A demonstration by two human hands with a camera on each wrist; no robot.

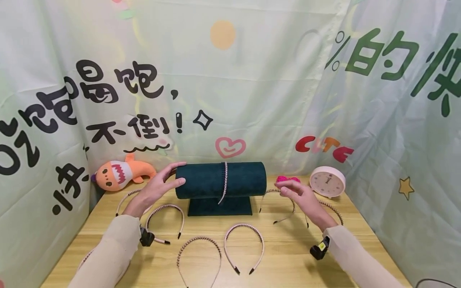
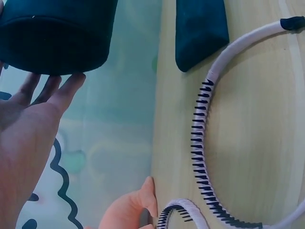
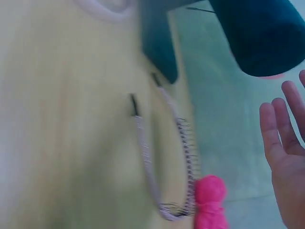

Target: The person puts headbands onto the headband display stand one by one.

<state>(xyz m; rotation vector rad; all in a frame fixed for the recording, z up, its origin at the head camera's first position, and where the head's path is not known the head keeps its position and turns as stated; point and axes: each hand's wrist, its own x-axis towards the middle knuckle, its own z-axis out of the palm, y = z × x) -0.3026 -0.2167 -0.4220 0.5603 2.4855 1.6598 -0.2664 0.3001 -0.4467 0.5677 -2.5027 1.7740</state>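
Observation:
A dark teal velvet headband display stand point(image 1: 201, 181), a horizontal roll on a flat base, stands at the back middle of the table. One beaded headband point(image 1: 225, 180) is looped over the roll. My left hand point(image 1: 163, 186) touches the roll's left end, thumb in front and fingers extended; the left wrist view shows its fingertips at the end's rim. Right of the stand, my right hand point(image 1: 301, 197) hovers in the air with relaxed fingers and holds nothing. Beneath it lies a headband point(image 1: 293, 205) with dark comb teeth, blurred in the right wrist view.
Several more headbands lie around, including one point(image 1: 183, 216) left of the stand and two at the front, a headband point(image 1: 199, 239) and another headband point(image 1: 244, 225). An orange plush toy point(image 1: 135, 172), a pink bow-shaped item point(image 1: 288, 179) and a round clock point(image 1: 327, 182) stand along the back curtain.

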